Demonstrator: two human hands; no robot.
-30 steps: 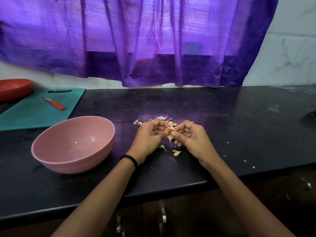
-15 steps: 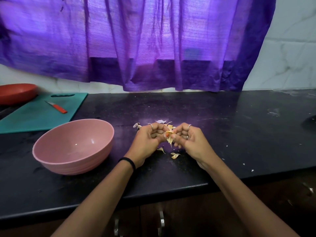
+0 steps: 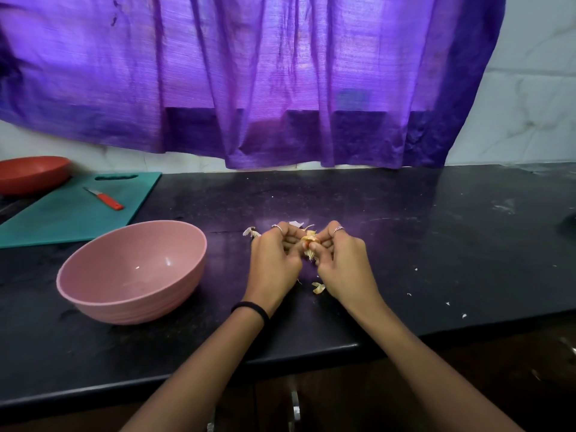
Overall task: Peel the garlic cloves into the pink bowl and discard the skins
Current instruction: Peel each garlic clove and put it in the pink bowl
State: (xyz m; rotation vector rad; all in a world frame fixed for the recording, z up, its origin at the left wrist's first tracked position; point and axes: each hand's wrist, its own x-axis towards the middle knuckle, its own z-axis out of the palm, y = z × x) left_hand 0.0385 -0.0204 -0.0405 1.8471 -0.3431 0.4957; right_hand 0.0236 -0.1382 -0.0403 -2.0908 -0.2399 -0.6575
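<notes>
Nearest, glossy black stone counter (image 3: 405, 232), speckled with pale flecks. On it, left hand (image 3: 274, 263) and right hand (image 3: 343, 266), fingers curled, both pinching one garlic clove (image 3: 310, 240) with papery tan skin hanging down. Loose dry skins (image 3: 318, 287) just below and beyond the knuckles. Left, round matte pink bowl (image 3: 199, 244), ribbed outside, nothing visible inside. Farther left, flat teal cutting board (image 3: 62, 219) bearing red-handled knife (image 3: 104, 198); red dish (image 3: 31, 174). Behind, sheer crinkled purple curtain (image 3: 280, 73). Versus half a second earlier: same pinch, hands barely shifted.
</notes>
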